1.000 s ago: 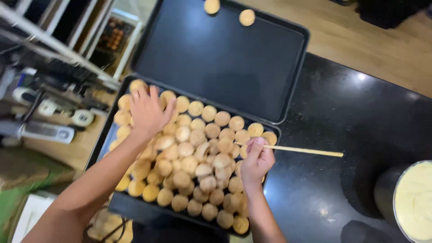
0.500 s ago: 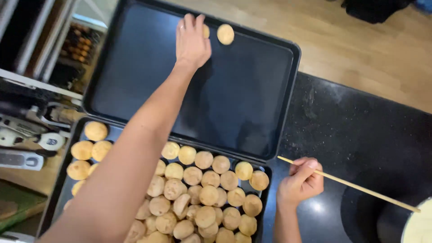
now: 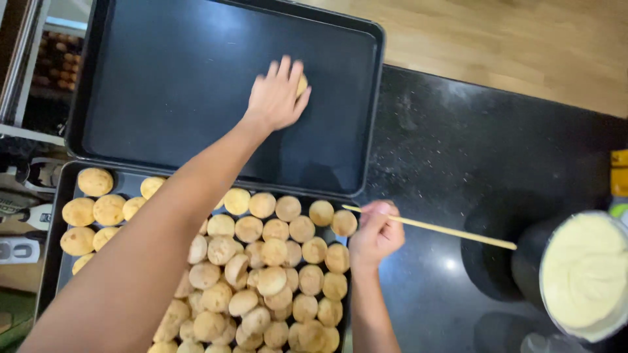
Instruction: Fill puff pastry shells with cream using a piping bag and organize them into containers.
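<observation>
Pastry under the palm: I am seeing one small golden round pastry peeking out at the right edge of the left hand, lying on the floor of the far baking tray, right of its middle.
Left hand: the left hand is reaching far across, palm down, fingers stretched nearly flat and close together over the pastry; I cannot tell whether they are pinching it or only pressing on it.
Far tray: the dark baking tray is lying beyond the near one, its surface bare apart from that one pastry.
Right hand: the right hand is hovering just right of the near tray's far right corner, fingers curled tight around the near end of a thin wooden stick.
Stick: the wooden stick is running from the fist out to the right, over the black counter, its tip pointing toward the cream bowl.
Near tray: the second dark tray is sitting closest to me, touching the far tray's near rim.
Pile: the round golden pastries are filling that tray, heaped and overlapping in the middle, looser at the left.
Counter: the black speckled countertop is carrying the trays.
Bowl: a bowl of pale yellow cream is standing at the right edge, well apart from the trays.
Floor: wooden flooring is showing far right.
</observation>
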